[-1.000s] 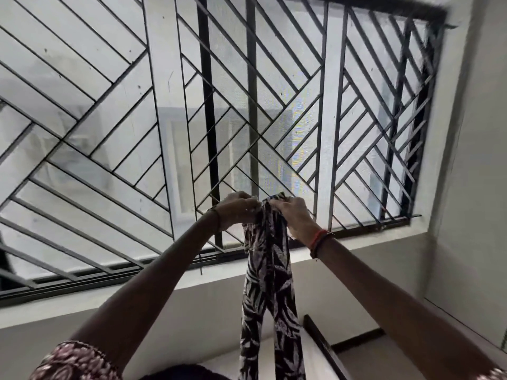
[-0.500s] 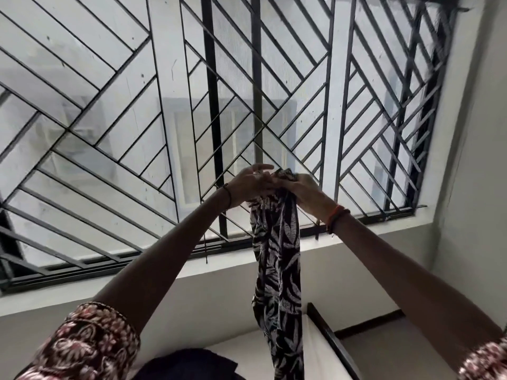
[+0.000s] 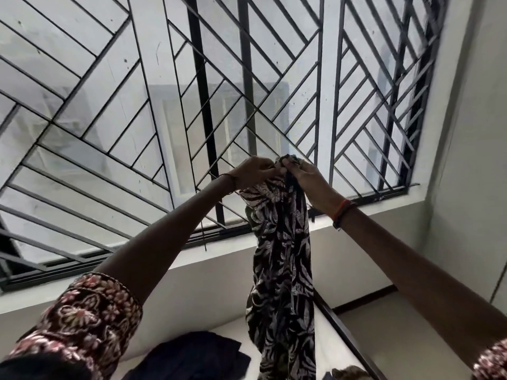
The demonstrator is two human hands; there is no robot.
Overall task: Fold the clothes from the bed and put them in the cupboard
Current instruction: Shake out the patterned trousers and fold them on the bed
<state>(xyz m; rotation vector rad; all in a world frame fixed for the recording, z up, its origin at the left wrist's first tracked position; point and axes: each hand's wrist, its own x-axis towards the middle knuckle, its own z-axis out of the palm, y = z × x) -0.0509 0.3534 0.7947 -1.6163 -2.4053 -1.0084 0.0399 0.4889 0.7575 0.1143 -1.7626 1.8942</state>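
1. A window (image 3: 109, 105) fills most of the view. It is crossed by a black metal grille of upright and slanted bars, with a pale building blurred behind it.
2. A grey-white wall (image 3: 208, 292) runs under the sill and turns up the right side.
3. The bed (image 3: 337, 349) shows as a white patch at the bottom, with a dark strip along its right edge.
4. The leaf-print garment (image 3: 282, 270), black and white, hangs in the air from both hands in front of the window. It is bunched at the top and falls in a long narrow drop. Its lower end leaves the view above the bed, so I cannot tell whether it touches the bed.
5. A dark garment (image 3: 197, 355) lies crumpled on the bed, just left of the hanging one.
6. Both arms reach up. A floral sleeve (image 3: 90, 319) covers the left upper arm.
7. The right hand (image 3: 310, 182) pinches the garment's top edge between thumb and curled fingers.
8. The left hand (image 3: 253, 172), just beside it, has its fingers curled together and pinches the same bunched top.
9. A small brownish cloth (image 3: 349, 373) lies on the bed at the bottom edge.
10. A red band (image 3: 341, 212) circles the right wrist.
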